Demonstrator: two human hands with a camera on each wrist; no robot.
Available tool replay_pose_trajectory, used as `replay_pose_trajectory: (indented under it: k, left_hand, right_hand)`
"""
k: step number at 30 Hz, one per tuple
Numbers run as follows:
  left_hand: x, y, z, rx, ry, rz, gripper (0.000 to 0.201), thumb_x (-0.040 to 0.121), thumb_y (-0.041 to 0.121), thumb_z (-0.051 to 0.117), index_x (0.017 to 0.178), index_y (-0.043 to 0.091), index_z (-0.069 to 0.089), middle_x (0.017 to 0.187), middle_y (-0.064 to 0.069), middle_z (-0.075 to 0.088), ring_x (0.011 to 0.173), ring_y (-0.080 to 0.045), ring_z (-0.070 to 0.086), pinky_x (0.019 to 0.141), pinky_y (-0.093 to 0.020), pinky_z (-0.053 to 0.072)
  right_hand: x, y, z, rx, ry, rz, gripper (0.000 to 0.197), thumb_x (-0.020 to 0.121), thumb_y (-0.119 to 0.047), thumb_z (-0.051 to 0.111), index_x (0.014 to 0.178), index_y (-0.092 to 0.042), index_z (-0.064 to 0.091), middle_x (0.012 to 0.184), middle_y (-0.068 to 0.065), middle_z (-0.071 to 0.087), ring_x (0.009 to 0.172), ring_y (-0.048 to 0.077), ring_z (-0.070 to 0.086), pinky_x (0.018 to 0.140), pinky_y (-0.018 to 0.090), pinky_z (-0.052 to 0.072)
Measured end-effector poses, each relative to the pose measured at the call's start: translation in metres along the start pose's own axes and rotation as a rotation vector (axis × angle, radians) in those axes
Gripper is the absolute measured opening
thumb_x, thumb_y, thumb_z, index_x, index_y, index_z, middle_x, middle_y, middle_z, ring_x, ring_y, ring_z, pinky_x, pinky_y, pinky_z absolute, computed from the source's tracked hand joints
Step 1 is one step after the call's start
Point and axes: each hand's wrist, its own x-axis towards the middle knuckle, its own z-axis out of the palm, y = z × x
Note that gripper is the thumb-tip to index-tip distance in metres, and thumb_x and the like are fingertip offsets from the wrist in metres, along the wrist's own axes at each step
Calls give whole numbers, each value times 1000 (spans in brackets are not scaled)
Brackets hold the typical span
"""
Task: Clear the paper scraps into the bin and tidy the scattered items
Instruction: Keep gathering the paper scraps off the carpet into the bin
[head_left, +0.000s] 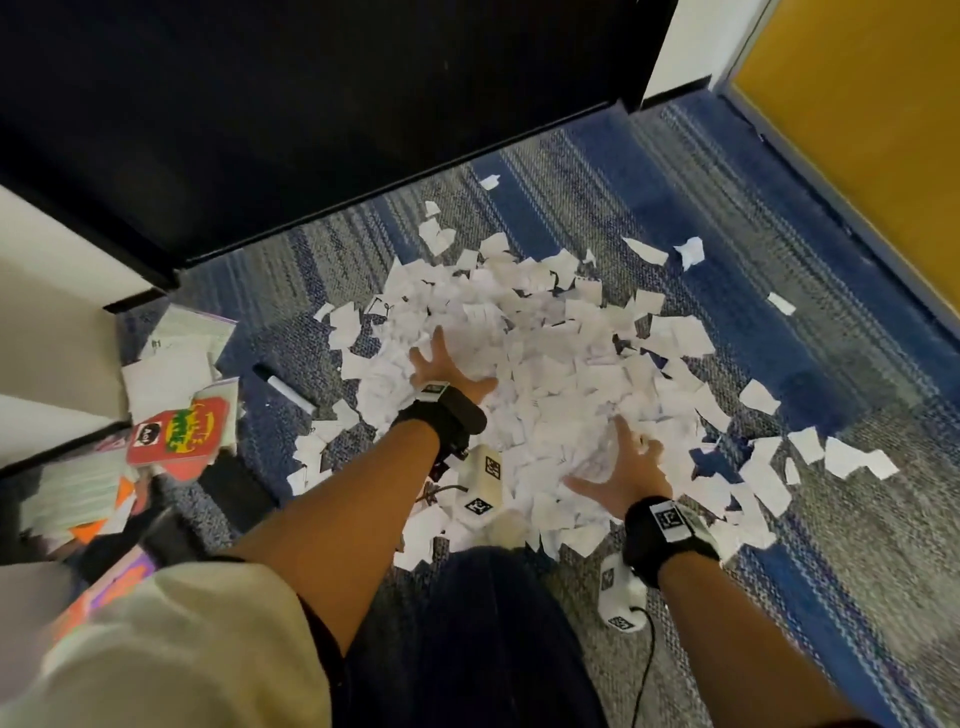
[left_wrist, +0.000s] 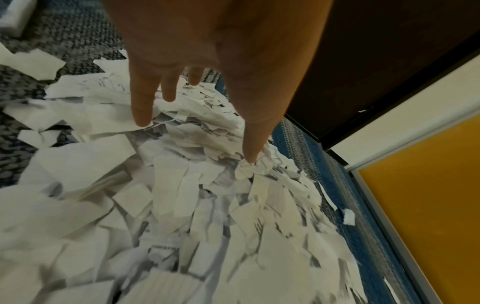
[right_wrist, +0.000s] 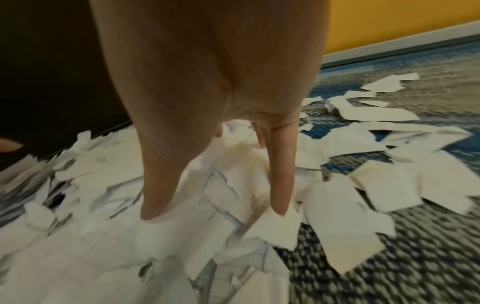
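Observation:
A big heap of torn white paper scraps (head_left: 545, 364) covers the blue-grey carpet. My left hand (head_left: 447, 364) lies spread on the heap's left side, fingers straight and splayed (left_wrist: 142, 111) on the scraps (left_wrist: 182, 195). My right hand (head_left: 623, 467) presses flat on the near right part of the pile, fingers straight (right_wrist: 280, 185) with tips on the paper (right_wrist: 182, 236). Neither hand holds anything. No bin shows in any view.
A black marker (head_left: 283, 387), a red booklet (head_left: 179, 431) and loose books and sheets (head_left: 176, 353) lie at the left by white shelving. A dark cabinet (head_left: 311, 104) stands behind the pile, a yellow wall (head_left: 857, 130) to the right. Stray scraps (head_left: 857, 460) dot the right carpet.

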Motion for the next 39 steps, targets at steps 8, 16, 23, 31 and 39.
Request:
replay_pose_trajectory:
  k: [8,16,23,31,39]
  left_hand:
    - [36,-24,24,253,-64,100,83,86,28,69,151,34,18,153,-22,12,135,-52,28,108,-56,34]
    - [21,-39,19,155,127,155,48,96,1,42,143,12,41,134,-20,52,122,-38,51,95,-41,44]
    - [-33,-3,65,-8,-172,216,88,80,56,67,149,37,17,155,-15,19,134,-39,39,108,-46,39]
    - [-54,16,106,-8,-129,268,66,79,9,74,135,21,41,120,-17,57,101,-35,61,78,-35,52]
    - [-70,-3,38,-114,47,337,40,95,26,60,129,5,60,128,-13,62,118,-31,57,94,-29,43]
  right_hand:
    - [7,-20,23,-197,117,-52,80,79,-46,75,141,-23,30,142,24,28,120,44,48,92,46,50]
    - [0,14,4,238,152,-64,59,83,-18,69,135,-7,42,123,19,52,105,37,56,83,37,46]
    - [-9,33,-17,460,159,-4,49,91,-9,53,138,-7,42,123,22,61,99,37,60,75,36,46]
    - [-29,52,-26,517,190,-68,43,95,-12,58,137,-5,47,126,20,62,115,37,59,94,42,49]
    - [-31,22,-31,601,176,-68,41,100,-32,52,129,-3,55,120,21,64,109,40,61,92,51,51]
